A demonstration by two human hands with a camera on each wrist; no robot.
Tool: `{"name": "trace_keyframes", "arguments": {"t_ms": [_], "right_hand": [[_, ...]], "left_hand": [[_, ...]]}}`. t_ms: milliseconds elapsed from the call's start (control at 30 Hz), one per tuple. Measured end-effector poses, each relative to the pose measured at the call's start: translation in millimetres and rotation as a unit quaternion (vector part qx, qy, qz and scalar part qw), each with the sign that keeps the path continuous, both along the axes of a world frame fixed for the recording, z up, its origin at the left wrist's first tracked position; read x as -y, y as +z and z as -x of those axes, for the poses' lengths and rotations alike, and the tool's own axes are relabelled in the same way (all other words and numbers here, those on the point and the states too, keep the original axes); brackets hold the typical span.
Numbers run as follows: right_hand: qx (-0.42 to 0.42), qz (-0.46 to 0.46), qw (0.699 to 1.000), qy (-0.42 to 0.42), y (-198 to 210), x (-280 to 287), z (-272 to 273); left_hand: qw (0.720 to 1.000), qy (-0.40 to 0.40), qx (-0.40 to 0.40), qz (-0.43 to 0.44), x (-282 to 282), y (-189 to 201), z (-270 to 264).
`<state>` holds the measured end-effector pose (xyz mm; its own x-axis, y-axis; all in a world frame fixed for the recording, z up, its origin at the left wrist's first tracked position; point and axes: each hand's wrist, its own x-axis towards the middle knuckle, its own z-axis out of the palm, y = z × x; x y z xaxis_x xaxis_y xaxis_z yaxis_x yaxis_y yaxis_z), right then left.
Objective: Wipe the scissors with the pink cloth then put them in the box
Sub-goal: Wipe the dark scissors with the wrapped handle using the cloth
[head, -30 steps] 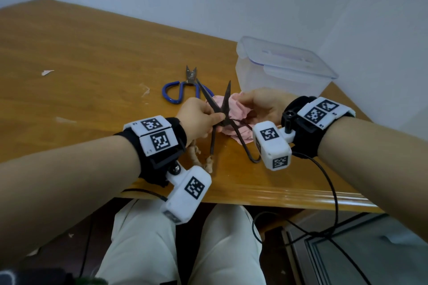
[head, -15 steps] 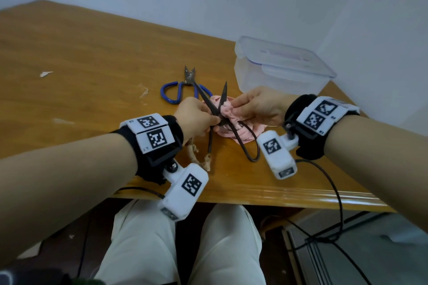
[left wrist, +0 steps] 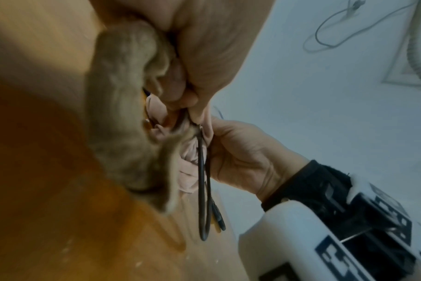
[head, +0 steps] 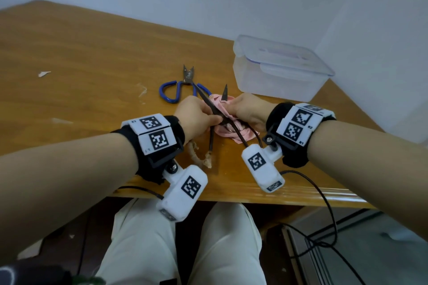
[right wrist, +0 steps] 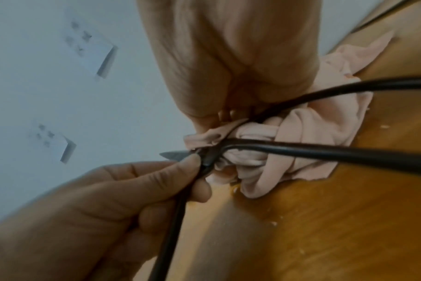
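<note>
While the black scissors [head: 214, 118] stand splayed at the centre of the head view, tips raised, the left hand [head: 196, 115] pinches them at the pivot, likely to steady them and expose the blades. To their right, the right hand [head: 249, 111] bunches the pink cloth [head: 234, 133] round one blade for wiping. At upper right the clear plastic box [head: 278, 71] waits lidded, so it must be opened later. Blue-handled scissors [head: 176, 90] lie beyond, untouched.
</note>
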<state>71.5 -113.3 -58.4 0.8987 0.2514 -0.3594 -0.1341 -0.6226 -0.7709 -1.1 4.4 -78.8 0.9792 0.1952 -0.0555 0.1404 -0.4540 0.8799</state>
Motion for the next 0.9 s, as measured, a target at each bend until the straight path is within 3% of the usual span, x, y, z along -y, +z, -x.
{"name": "trace_keyframes", "arguments": {"t_ms": [267,500,733,900], "right_hand": [[0.057,0.038,0.997,-0.026,3,2,-7],[-0.063,-0.059,0.996,-0.004,10,14,-4],[-0.046,-0.087,0.992,-0.082,6,10,-16],[-0.097,-0.065,0.993,0.017,11,18,-7]], "left_hand": [[1.000,-0.008,0.021,-0.020,0,2,-1],[0.999,-0.015,0.032,-0.020,1,-1,-2],[0.998,-0.015,0.047,-0.031,3,3,0],[0.998,-0.022,0.055,-0.037,3,2,1]]}}
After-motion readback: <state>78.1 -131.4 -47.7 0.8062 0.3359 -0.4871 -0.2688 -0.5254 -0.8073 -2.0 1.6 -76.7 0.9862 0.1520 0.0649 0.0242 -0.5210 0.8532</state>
